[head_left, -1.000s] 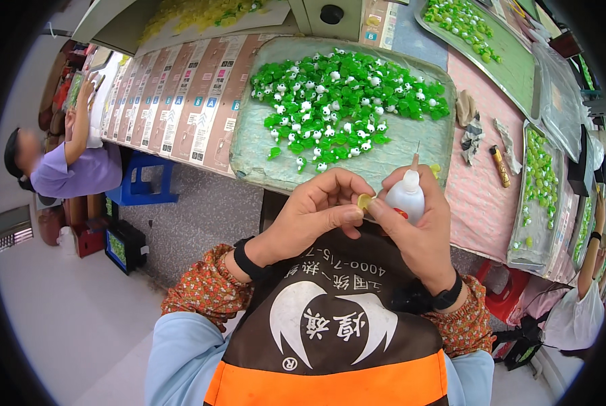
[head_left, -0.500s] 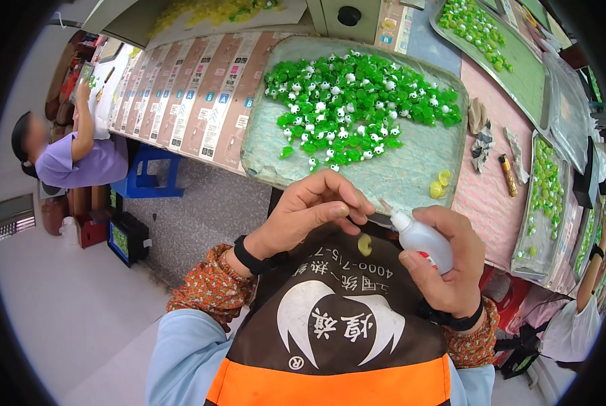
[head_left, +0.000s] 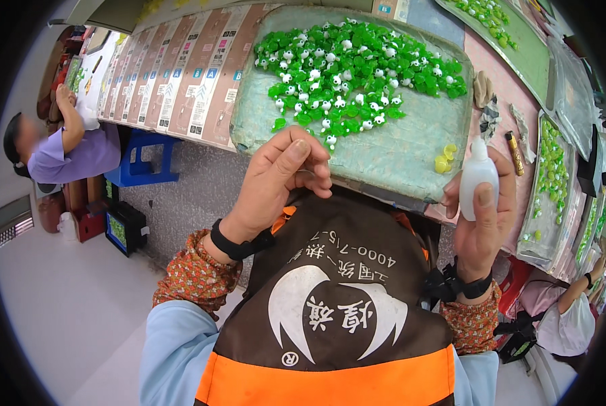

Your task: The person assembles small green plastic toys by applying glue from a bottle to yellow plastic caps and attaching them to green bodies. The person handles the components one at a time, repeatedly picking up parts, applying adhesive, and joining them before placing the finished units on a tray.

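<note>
In my right hand [head_left: 485,216] is a translucent white squeeze bottle [head_left: 479,181], held nearly upright with its tip pointing away from me. It is near the right front corner of a large tray [head_left: 377,166]. My left hand [head_left: 282,179] hovers at the tray's front edge with fingers curled and the thumb against the index finger; whatever it may hold is hidden. On the tray lies a heap of small green plastic pieces [head_left: 357,68], many with white animal-head shapes. A few yellow pieces [head_left: 445,161] sit near its right side.
Right of the tray lie crumpled rags [head_left: 489,115] and a gold-brown tube [head_left: 514,153]. Narrower trays [head_left: 550,176] of green pieces stand farther right. A person in purple [head_left: 73,152] works at the left, near a blue stool [head_left: 140,159]; another person's arm [head_left: 580,291] shows at right.
My hands have moved apart, the right one carrying the bottle rightward and turning it upright. The small yellowish piece below my left fingers is no longer visible.
</note>
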{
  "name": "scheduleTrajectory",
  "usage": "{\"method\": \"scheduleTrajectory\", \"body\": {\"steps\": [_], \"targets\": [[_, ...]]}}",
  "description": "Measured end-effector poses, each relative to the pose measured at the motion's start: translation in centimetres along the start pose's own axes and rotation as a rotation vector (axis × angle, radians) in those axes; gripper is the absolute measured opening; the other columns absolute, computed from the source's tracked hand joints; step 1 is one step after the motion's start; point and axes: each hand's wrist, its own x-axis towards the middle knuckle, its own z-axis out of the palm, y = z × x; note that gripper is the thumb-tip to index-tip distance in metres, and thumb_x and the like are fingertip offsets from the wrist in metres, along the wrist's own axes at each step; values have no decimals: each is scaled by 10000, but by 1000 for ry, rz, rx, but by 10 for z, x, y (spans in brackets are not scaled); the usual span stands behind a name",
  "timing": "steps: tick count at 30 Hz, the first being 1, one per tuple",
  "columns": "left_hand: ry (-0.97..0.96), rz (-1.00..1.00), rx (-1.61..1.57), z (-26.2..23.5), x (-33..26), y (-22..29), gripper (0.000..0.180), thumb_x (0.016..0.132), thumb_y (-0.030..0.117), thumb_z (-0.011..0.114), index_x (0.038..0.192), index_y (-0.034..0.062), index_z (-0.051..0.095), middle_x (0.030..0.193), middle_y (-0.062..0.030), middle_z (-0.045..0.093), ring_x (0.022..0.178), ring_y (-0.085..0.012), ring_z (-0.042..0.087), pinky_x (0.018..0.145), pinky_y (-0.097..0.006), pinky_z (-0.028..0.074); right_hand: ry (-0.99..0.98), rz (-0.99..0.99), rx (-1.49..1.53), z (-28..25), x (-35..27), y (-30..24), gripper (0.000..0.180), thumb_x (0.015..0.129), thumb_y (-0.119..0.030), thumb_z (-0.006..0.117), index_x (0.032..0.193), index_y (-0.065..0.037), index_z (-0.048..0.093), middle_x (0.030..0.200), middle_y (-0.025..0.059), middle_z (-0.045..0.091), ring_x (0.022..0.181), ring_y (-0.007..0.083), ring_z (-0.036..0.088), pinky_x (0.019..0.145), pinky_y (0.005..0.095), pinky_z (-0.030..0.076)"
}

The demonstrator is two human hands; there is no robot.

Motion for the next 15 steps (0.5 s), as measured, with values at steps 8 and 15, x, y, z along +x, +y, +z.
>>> {"method": "scheduleTrajectory", "body": {"steps": [8,15], "targets": [[-193,-43,305,-14,-13,3,406,1083,291,458,846,20,646,799,-45,654,734,-115,645,674,-255,537,-21,-22,-16,-1,-15,5,431,973,-206,653,1325,-7,502,917,95,683,781,123,651,591,214,480],[-322,68,1315,-34,-35,-57,194,956,205,580,965,77,725,974,-149,701,942,-335,659,818,-396,518,-64,-158,-110,-19,1,22,316,980,-142,662,1247,-29,536,1089,137,715,1023,168,667,900,289,486]]}}
